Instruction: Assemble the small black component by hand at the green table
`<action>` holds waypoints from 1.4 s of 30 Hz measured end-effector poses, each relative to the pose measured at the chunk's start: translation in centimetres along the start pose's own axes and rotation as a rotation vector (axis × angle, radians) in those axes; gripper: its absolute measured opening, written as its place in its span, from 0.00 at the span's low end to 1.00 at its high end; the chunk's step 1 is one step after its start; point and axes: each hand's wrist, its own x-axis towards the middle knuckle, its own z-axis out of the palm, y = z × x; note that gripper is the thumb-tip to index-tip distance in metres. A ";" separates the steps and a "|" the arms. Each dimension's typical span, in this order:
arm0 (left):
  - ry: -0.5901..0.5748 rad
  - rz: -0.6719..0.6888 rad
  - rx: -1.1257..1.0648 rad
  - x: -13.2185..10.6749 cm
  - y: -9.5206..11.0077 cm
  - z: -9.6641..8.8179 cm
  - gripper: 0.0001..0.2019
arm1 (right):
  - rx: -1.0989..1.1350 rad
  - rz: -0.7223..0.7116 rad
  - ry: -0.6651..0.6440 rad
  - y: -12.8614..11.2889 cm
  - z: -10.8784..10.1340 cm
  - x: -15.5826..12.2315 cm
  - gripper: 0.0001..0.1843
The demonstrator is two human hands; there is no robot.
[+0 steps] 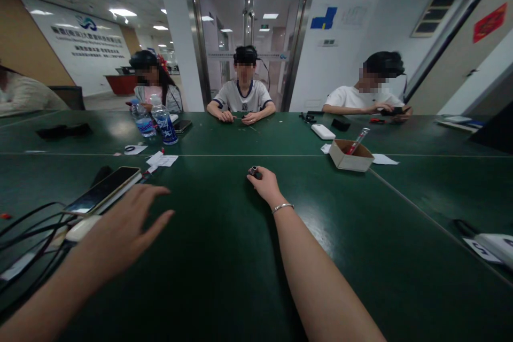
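Observation:
My right hand, with a silver bangle at the wrist, rests on the green table ahead of me. Its fingers are closed round a small dark object with a shiny round metal end; the rest of that object is hidden. On the left, my left hand hovers with fingers apart and holds nothing. Just beside it lie a smartphone and a white device, partly covered by the hand, with black cables around them.
Two plastic bottles stand at the back left near paper slips. A small open box holding a red tube and a white power bank sit back right. Several people sit opposite. Another white device is at the right edge.

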 end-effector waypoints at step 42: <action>0.141 -0.386 -1.111 15.1 5.2 19.6 0.11 | 0.814 0.196 -0.179 0.7 -1.6 0.8 0.15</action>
